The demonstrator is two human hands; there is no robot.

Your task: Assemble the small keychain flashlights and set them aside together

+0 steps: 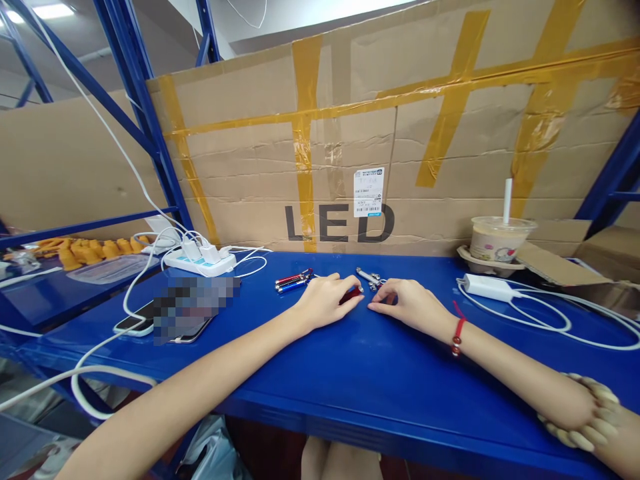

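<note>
Your left hand [327,301] pinches a small dark-red, silver-tipped cylinder [353,293] over the blue metal tabletop [350,373], seemingly to leave its tip exposed. Right hand [417,308]: fingertips narrowly set, contents unclear. Small silver metal pieces [369,276] lie just beyond, presumably for reach.

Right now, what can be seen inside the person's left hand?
Between the thumb and fingers of the left hand, part of a red item shows. The fingers cover the rest, so its full shape cannot be told.
</note>
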